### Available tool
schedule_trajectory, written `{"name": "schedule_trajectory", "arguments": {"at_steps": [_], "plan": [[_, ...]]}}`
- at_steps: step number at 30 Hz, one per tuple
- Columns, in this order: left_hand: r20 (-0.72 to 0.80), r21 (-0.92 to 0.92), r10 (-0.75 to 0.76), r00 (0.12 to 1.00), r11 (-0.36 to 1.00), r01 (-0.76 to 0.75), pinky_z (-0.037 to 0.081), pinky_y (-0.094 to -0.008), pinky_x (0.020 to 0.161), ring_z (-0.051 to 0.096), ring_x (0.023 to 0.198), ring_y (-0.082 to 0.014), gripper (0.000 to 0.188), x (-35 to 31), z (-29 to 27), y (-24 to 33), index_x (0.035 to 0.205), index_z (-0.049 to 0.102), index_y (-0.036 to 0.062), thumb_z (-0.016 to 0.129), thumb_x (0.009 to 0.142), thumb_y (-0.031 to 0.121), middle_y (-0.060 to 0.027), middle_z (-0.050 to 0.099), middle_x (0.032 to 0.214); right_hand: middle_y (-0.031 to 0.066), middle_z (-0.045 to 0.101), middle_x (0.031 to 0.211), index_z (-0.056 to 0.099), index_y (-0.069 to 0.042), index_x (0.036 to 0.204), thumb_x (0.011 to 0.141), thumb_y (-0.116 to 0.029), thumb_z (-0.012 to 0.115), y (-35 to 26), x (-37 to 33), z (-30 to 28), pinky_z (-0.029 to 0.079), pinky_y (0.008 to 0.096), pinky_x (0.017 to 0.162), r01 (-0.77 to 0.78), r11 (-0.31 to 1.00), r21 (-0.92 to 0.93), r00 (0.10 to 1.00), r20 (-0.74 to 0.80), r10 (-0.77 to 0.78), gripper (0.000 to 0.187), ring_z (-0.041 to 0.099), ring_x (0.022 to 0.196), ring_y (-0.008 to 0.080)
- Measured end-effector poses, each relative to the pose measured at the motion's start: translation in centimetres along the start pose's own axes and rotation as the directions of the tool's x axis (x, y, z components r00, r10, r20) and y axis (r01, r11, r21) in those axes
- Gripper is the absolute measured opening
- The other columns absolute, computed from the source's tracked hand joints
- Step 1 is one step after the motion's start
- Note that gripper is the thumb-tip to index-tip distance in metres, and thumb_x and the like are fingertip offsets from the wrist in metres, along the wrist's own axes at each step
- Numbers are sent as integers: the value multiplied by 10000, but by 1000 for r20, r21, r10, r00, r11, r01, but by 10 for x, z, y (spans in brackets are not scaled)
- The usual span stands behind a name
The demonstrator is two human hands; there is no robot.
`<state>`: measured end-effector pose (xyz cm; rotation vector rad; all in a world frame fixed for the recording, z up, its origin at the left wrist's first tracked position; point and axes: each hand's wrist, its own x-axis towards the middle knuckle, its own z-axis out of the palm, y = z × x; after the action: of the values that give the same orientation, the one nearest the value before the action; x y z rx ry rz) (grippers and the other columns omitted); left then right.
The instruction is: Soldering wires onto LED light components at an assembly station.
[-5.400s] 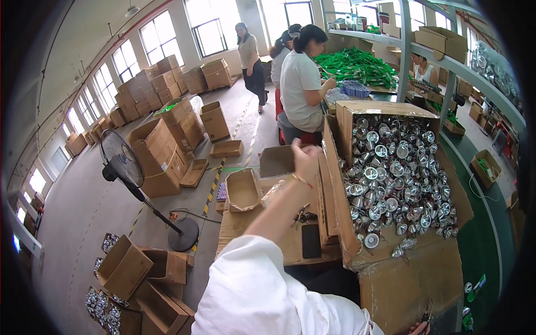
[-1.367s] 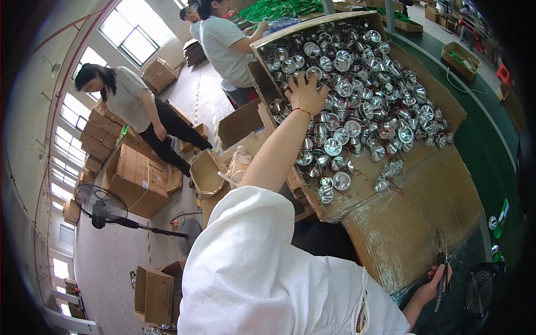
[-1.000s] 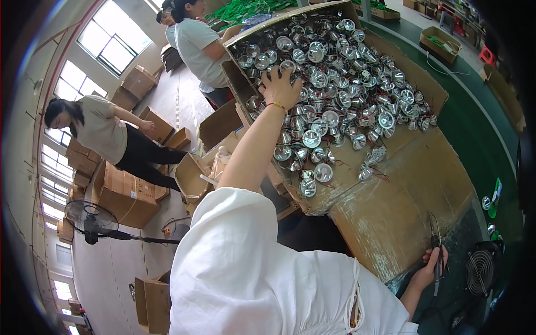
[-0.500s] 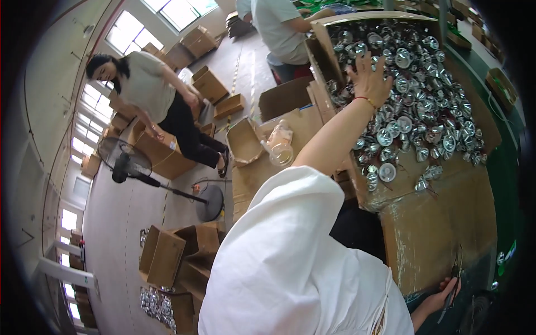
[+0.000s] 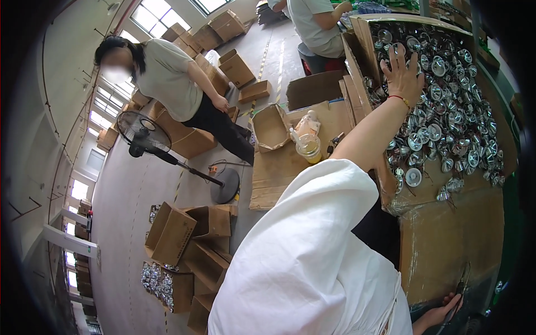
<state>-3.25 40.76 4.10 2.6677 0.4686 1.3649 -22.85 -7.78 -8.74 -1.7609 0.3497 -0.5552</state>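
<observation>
My left hand [image 5: 404, 78] is stretched over a heap of shiny silver lamp cups [image 5: 432, 134], several trailing thin dark red wires. Its fingers are spread and touch the cups at the upper part of the heap; I see nothing gripped. The cups lie in and spill from a large opened cardboard box [image 5: 452, 234]. At the lower right, my right hand [image 5: 444, 312] is closed round a slim tool with a dark handle and thin metal tip [image 5: 461, 286]. The tip points up and away, over the cardboard. Its exact kind is too small to tell.
A clear drink cup [image 5: 309, 148] and a shallow open box [image 5: 272, 127] stand on a cardboard-topped surface left of my arm. Further left are a standing fan [image 5: 225, 185], a standing person [image 5: 167, 72] and stacked open cartons [image 5: 170, 231]. Another person [image 5: 315, 25] sits at the back.
The whole view has shifted, putting most things further right. My left hand stays on the heap with fingers spread; the right still holds the slim tool. The standing person has turned and straightened somewhat.
</observation>
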Motion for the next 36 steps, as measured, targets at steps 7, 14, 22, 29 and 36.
{"name": "schedule_trajectory", "arguments": {"at_steps": [7, 14, 22, 29, 36], "plan": [[339, -82, -98, 936, 988, 133, 117, -593, 1008, 89, 1321, -389, 555, -2, -11, 1, 1302, 395, 145, 509, 825, 407, -187, 167, 1407, 121, 588, 787, 571, 53, 940, 788, -276, 662, -32, -5, 6, 440, 303, 636, 10, 987, 162, 999, 32, -16, 374, 533, 685, 205], [459, -43, -161, 874, 978, 202, 154, -613, 993, 127, 1320, -372, 536, 3, -13, -10, 1319, 377, 190, 466, 848, 431, -168, 137, 1431, 32, 572, 801, 562, 2, 1029, 881, -240, 550, 23, 12, -8, 375, 234, 678, -62, 995, 73, 998, 34, 60, 284, 481, 709, 110], [-26, 76, -141, 990, 987, 142, 164, -581, 959, 153, 1297, -378, 532, 10, 1, -14, 1279, 413, 176, 507, 808, 404, -175, 247, 1376, 6, 535, 736, 558, -17, 1021, 899, -202, 522, 6, -2, -1, 356, 199, 617, -65, 992, 111, 998, 35, 61, 224, 469, 663, 74], [363, 51, -271, 892, 961, 272, 213, -594, 954, 163, 1308, -384, 624, 9, 0, -16, 1367, 290, 207, 465, 829, 471, -151, 214, 1420, -9, 554, 738, 574, -35, 1003, 896, -208, 538, 4, -3, -3, 342, 198, 586, -50, 991, 121, 999, 15, 48, 207, 454, 636, 58], [366, 51, -226, 903, 973, 223, 234, -605, 933, 182, 1300, -384, 671, 5, -7, -17, 1369, 291, 226, 515, 784, 469, -160, 250, 1400, 2, 530, 733, 557, -23, 1039, 908, -224, 511, 0, -4, 0, 350, 205, 597, -53, 995, 88, 998, 26, 51, 244, 462, 654, 74]]}}
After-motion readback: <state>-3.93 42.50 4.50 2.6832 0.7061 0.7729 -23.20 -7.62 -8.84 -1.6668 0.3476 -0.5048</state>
